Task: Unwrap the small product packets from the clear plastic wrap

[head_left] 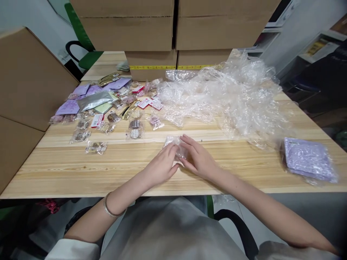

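Note:
Near the front middle of the table, a small bundle of clear bubble wrap (181,151) lies between my two hands. My left hand (163,164) grips its left side, fingers bent over the top and thumb pointing in toward it. From the right, my right hand (200,159) closes on the same bundle, with its fingers along the far side and its thumb at the near side. What is inside the wrap cannot be made out. Just beyond my left hand sits a clear packet with round dark and pale pieces (135,129).
A large heap of loose clear plastic wrap (225,94) covers the back right. Purple wrapped packs (309,159) lie at the right edge. Small packets, a silver pouch (94,100) and purple envelopes (67,107) crowd the left. Cardboard boxes (127,30) stand behind; another box (29,79) stands left.

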Tool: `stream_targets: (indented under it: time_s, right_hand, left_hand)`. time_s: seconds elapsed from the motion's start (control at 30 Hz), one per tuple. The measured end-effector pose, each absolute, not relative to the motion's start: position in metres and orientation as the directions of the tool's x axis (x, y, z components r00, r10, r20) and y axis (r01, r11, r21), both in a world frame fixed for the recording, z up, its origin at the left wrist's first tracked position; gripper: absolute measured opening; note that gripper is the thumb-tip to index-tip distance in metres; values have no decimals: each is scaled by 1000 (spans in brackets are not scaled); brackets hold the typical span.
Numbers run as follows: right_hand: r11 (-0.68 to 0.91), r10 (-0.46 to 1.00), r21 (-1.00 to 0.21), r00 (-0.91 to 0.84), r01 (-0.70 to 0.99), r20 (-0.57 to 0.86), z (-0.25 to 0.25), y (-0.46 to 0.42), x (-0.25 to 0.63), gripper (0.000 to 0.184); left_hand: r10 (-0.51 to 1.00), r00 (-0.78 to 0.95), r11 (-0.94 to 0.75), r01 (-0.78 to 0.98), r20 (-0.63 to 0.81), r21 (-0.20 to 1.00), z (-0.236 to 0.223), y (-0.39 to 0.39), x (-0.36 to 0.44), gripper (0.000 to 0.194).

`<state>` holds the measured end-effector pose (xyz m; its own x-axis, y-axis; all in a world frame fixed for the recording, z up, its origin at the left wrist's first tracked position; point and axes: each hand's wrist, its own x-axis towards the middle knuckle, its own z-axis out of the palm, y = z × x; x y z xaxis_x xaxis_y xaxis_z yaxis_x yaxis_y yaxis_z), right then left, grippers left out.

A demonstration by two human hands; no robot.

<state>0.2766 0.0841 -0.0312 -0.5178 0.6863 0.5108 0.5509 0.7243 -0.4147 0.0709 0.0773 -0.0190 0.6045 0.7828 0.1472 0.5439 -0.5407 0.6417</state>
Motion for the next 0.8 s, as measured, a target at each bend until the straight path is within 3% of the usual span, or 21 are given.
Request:
stream_targets:
  time_s: [0.1, 0.2, 0.33, 0.4, 0.5, 0.57, 0.63, 0.7, 0.8]
  right_hand:
    - [662, 742, -446, -445, 602, 502, -30, 82, 278, 49]
    - [596, 800, -510, -403, 620, 445, -24, 74, 283, 52]
    - [415, 909, -658, -321, 629, 266, -16, 59, 294, 74]
    - [419, 900, -664, -378, 620, 216, -15, 56, 301, 80]
    - [574, 817, -489, -500, 657, 287, -12, 59, 312, 65]
    - [656, 750, -311, -549, 687, 369, -8, 65, 317, 45]
    - [718, 681, -223, -598, 660, 423, 0, 74, 319, 24]
    - [763, 645, -287, -645, 580, 411, 6, 84, 316, 16]
    - [664, 734, -493, -614, 562, 290, 6, 100, 303, 23]
  left_hand:
    - [753, 644, -581, 556, 134, 595, -15, 77, 71, 42]
    - [737, 660, -607, 552, 145, 571, -16, 78, 72, 42]
    - [708, 690, -642, 538, 152, 546, -20, 81, 71, 47]
    - [706, 690, -639, 522, 162, 565, -20, 82, 69, 46]
    - [726, 666, -595, 486, 169, 640, -20, 85, 66, 45]
    - [749, 642, -552, 468, 164, 690, -19, 89, 63, 52]
    - [750, 644, -536, 455, 153, 711, -18, 93, 61, 52]
    - [725, 673, -547, 434, 146, 716, -16, 97, 60, 44]
    - [696, 704, -555, 403, 141, 728, -16, 101, 58, 37]
